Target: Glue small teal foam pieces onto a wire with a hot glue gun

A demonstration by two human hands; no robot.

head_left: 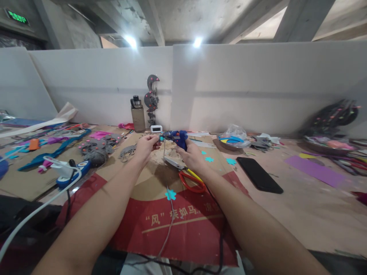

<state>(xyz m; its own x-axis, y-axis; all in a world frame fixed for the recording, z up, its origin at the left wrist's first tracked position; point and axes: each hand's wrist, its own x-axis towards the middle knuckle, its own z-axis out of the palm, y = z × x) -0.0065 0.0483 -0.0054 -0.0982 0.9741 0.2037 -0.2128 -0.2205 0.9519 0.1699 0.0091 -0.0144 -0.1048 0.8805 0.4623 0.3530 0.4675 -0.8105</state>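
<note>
My right hand (190, 154) is wrapped round the grip of a blue hot glue gun (179, 138), its nozzle pointing left. Opposite the nozzle, my left hand (146, 148) pinches a small turquoise piece (161, 138); its exact shape is hard to make out. A grey cord (172, 217) hangs from there and runs down towards my lap, passing over a turquoise flower cutout (171, 195). Below my right hand lie scissors (191, 181) with red and yellow handles, on the red and brown cardboard (137, 214).
Right of the cardboard lie a black phone (259, 175) and a purple sheet (315, 170). More turquoise cutouts (209, 159) sit behind the scissors. On the left are a blue power strip (73, 173) with a white cable and grey yarn (99, 152). A bottle (138, 116) stands behind.
</note>
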